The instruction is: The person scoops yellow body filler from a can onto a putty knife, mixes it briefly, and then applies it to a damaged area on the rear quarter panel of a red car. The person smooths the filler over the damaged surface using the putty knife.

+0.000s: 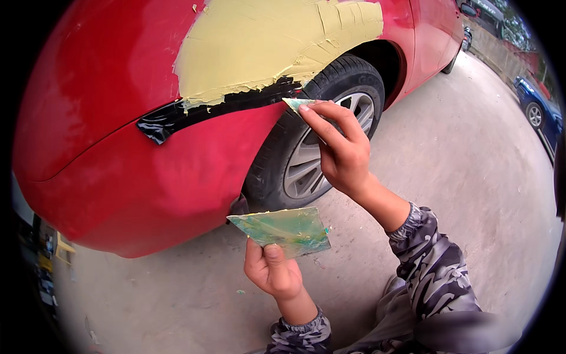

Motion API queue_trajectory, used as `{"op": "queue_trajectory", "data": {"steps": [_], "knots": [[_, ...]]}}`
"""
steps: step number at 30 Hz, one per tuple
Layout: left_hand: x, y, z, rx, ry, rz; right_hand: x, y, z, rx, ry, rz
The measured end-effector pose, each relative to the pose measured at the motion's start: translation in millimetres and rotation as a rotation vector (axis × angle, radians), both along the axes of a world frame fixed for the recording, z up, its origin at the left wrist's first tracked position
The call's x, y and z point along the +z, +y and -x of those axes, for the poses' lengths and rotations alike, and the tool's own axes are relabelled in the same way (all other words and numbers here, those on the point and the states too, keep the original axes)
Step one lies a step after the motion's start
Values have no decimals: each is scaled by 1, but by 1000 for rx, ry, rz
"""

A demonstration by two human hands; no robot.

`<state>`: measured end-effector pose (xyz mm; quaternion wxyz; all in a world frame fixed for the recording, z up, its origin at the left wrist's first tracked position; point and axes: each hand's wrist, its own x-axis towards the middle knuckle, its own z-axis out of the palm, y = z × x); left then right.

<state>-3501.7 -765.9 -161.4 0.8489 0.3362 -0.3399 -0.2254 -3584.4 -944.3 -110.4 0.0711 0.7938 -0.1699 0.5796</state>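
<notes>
My left hand (275, 270) grips a flat putty-mixing board (286, 231) by its near edge, thumb on top. Green and yellow smears cover the board. In my right hand (342, 141), a small putty spreader (295, 104) is pinched between thumb and fingers. The spreader's tip is at the lower edge of the yellow body filler (253, 44), close to the wheel arch; whether it touches cannot be told. The filler spreads over the red car's fender (118, 76), rough and ridged along its edges. Black tape (206, 112) runs below it, its left end loose and crumpled.
A tyre (262, 177) with a silver alloy wheel (306, 165) stands right beside my hands. Concrete ground (436, 141) lies below. A blue car (537, 106) is parked at the far right. A yellow stool-like object (63, 249) stands at the far left.
</notes>
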Motion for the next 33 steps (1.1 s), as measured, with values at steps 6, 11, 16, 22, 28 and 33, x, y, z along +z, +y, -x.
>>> {"op": "queue_trajectory", "data": {"steps": [6,11,16,22,28,33], "knots": [[-27,-21,0,-190,-7,-148,37,56,61,1107,-168,-1082],[-22,-33,10,-151,32,-91,0,40,80,648,156,-931],[-39,-50,18,65,-55,-117,-25,44,104,651,-246,-1386],[-41,-60,43,48,-377,-296,-36,56,100,545,-500,-1562],[5,-74,-6,-118,-868,-712,7,30,93,476,-638,-1413],[1,-37,-67,-309,-637,-794,51,-24,48,-22,-667,-757]]}}
